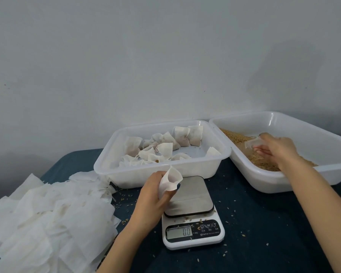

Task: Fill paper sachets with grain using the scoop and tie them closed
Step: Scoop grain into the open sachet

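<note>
A pale wall stands behind a table with a dark blue cloth (254, 194) on it. Little loose grains lie all over the cloth.

There are two white plastic tubs side by side, touching at the corner. The left tub (156, 174) holds many filled sachets (185, 137), bunched shut at the top. The right tub (313, 133) holds a heap of brown grain (238, 139).

The right hand (278, 148) is down in the right tub, fingers curled round a clear scoop (253, 142) that rests on the grain. The left hand (153, 194) grips an open paper sachet (170, 181), mouth up, over the back of a kitchen scale (192, 213) (its screen says 0.0). The scale sits just in front of the left tub. A big pile of flat empty sachets (53, 219) lies at the left.
</note>
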